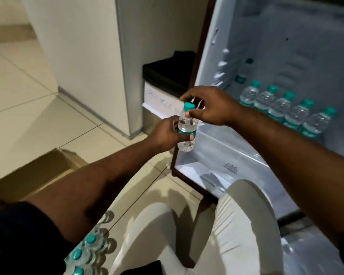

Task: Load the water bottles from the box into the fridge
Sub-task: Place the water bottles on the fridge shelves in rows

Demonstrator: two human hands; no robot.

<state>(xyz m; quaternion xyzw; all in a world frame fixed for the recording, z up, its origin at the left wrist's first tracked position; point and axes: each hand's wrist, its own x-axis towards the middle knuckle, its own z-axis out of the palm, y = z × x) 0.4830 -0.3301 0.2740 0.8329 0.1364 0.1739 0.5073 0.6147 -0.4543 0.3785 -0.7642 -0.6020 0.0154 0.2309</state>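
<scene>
Head view shows you holding one water bottle [187, 128] upright just in front of the open fridge [298, 46], at its left edge. Your left hand [167, 133] wraps around the label part of the bottle, and the curled fingers of your right hand [209, 105] pinch the neck under the green cap. Inside the fridge a row of five bottles [282, 108] stands side by side; the cardboard box [34, 171] lies on the floor well left of the fridge, and more green-capped bottles [87, 249] lie still farther from it.
</scene>
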